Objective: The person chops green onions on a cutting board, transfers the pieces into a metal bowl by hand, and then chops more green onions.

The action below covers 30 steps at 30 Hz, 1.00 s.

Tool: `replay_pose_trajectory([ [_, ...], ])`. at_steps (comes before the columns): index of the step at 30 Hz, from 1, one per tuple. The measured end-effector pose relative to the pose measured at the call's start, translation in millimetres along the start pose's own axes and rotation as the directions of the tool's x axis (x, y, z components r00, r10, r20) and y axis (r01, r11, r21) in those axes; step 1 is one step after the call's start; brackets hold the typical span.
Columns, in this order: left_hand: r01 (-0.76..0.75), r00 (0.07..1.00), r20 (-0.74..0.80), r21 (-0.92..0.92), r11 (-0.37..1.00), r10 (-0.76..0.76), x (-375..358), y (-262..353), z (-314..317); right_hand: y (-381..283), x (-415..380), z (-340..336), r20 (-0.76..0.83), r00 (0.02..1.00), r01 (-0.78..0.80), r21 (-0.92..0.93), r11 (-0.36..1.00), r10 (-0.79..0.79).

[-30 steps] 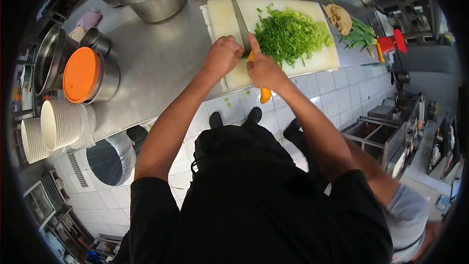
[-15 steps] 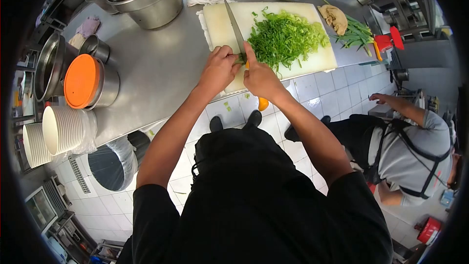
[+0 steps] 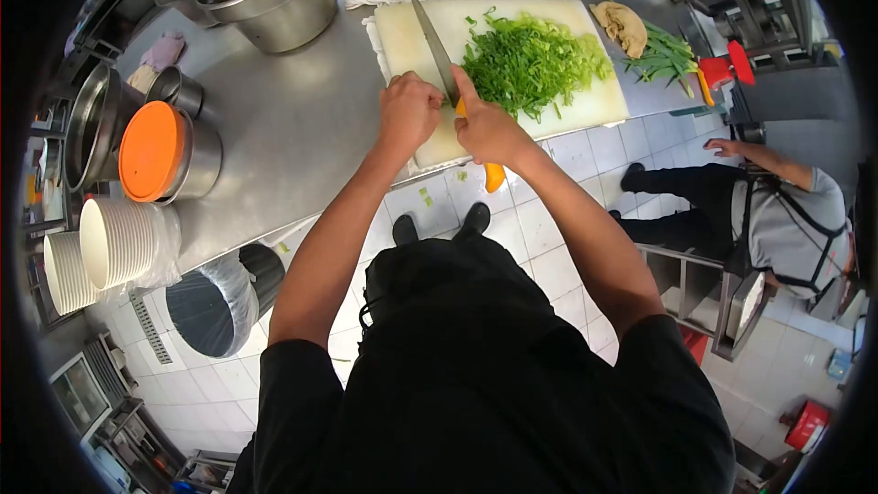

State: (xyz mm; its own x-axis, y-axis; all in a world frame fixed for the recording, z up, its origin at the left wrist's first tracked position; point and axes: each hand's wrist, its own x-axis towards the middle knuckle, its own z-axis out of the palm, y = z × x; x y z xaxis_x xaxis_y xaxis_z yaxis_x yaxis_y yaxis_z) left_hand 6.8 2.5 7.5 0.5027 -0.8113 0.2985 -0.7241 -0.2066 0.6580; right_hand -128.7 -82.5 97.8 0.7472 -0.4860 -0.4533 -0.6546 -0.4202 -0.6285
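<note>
A stainless-steel counter runs across my view above a white-tiled floor, with a large steel pot at its far side and a co-worker in a grey shirt off to the right. A thick, pale rectangular cutting board lies near the counter's close edge, bearing a loose heap of finely sliced leafy greens.

My right hand is closed round the orange handle of a long steel knife, index finger laid forward along the blade, which points away from me. My left hand sits on the board just left of the blade, fingers curled in; I can't tell from here whether they pinch anything. The blade stands between that hand and the heap. Whole green stalks lie right of the board, beside a crumpled beige cloth.

To slice well here, I'd want the left fingertips tucked behind the knuckles, the blade upright against them, and short, even strokes with small backward shifts of the guiding hand. The handle end overhangs the counter's edge, so working slightly farther in looks steadier to me.
</note>
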Motion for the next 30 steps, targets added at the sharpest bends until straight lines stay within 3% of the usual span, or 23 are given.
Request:
replay_pose_trajectory([
  [2, 0.063, 0.998, 0.017, 0.006, 0.998, -0.063, 5.0, 0.8, 0.2, -9.1, -4.1, -10.2, 0.028, 1.0, -0.01, 0.005, 1.0, 0.01],
  [5, 0.024, 0.995, -0.095, 0.037, 0.999, -0.02, 0.9, -3.2, 8.2, 11.7, 4.2, 11.4, -0.077, 0.993, 0.085, -0.077, 0.993, -0.091],
  [6, 0.016, 0.999, -0.043, 0.066, 0.998, -0.014, 0.2, 2.4, 6.2, 13.6, 3.9, 13.0, -0.097, 0.991, 0.089, -0.078, 0.993, -0.097],
  [8, 0.001, 0.999, 0.038, 0.132, 0.991, -0.006, -0.8, 11.6, -1.8, 14.2, 10.8, 6.7, -0.085, 0.995, 0.045, -0.002, 0.999, -0.045],
  [11, -0.124, 0.992, 0.014, 0.312, 0.942, 0.126, -11.6, 19.7, -2.6, 17.5, 10.0, -7.1, -0.041, 0.999, 0.008, 0.059, 0.998, -0.005],
  [12, -0.096, 0.995, -0.008, 0.251, 0.963, 0.101, -18.5, 21.4, -6.8, 16.5, 6.0, -8.1, -0.024, 1.0, 0.008, 0.057, 0.998, -0.007],
  [13, -0.061, 0.997, -0.031, 0.193, 0.979, 0.068, -27.6, 20.5, -12.5, 12.5, 0.3, -9.3, -0.042, 0.999, -0.005, 0.122, 0.992, 0.01],
  [15, 0.016, 0.994, -0.112, 0.104, 0.994, -0.004, -55.8, 11.6, -32.2, 29.0, 4.4, 0.6, -0.134, 0.988, 0.073, 0.006, 0.997, -0.072],
  [17, 0.18, 0.962, -0.19, -0.095, 0.979, -0.196, -92.2, -3.6, -64.5, 38.6, 3.7, 9.5, -0.265, 0.939, 0.212, -0.049, 0.976, -0.217],
  [18, 0.255, 0.928, -0.226, -0.193, 0.947, -0.296, -114.9, -12.7, -84.9, 40.7, 0.7, 15.7, -0.348, 0.885, 0.312, -0.051, 0.949, -0.31],
  [20, 0.366, 0.812, -0.371, -0.276, 0.889, -0.45, -172.8, -40.3, -126.4, 33.2, -7.1, 17.7, -0.418, 0.838, 0.387, 0.005, 0.922, -0.35],
  [22, 0.457, 0.611, -0.468, -0.45, 0.767, -0.638, -246.2, -81.9, -163.1, 8.7, -29.4, 12.7, -0.324, 0.943, 0.171, 0.264, 0.949, -0.08],
  [24, 0.653, 0.488, -0.609, -0.221, 0.725, -0.625, -320.1, -122.6, -212.1, 21.7, -28.0, 20.6, -0.313, 0.949, 0.146, 0.382, 0.913, -0.021],
  [25, 0.719, 0.434, -0.715, -0.091, 0.689, -0.548, -356.1, -140.5, -237.3, 30.0, -28.5, 22.3, -0.325, 0.945, 0.123, 0.437, 0.891, 0.029],
  [26, 0.767, 0.404, -0.746, -0.038, 0.64, -0.529, -382.6, -153.8, -262.3, 35.7, -27.8, 26.9, -0.295, 0.955, 0.141, 0.403, 0.904, -0.017],
  [27, 0.875, 0.387, -0.717, 0.087, 0.476, -0.58, -434.4, -196.8, -281.5, 41.9, -27.7, 33.3, -0.278, 0.959, 0.152, 0.365, 0.919, -0.048],
  [28, 0.932, 0.356, -0.661, 0.298, 0.204, -0.66, -450.9, -207.7, -296.8, 47.4, -29.3, 36.6, -0.27, 0.96, 0.161, 0.327, 0.931, -0.071],
  [29, 0.926, 0.377, -0.724, 0.277, 0.256, -0.578, -475.3, -237.2, -294.4, 47.6, -32.0, 38.7, -0.221, 0.972, 0.149, 0.29, 0.945, -0.085],
  [30, 0.905, 0.425, -0.745, 0.368, 0.214, -0.515, -497.9, -264.5, -293.5, 47.1, -33.6, 41.2, -0.168, 0.981, 0.137, 0.254, 0.957, -0.096],
])
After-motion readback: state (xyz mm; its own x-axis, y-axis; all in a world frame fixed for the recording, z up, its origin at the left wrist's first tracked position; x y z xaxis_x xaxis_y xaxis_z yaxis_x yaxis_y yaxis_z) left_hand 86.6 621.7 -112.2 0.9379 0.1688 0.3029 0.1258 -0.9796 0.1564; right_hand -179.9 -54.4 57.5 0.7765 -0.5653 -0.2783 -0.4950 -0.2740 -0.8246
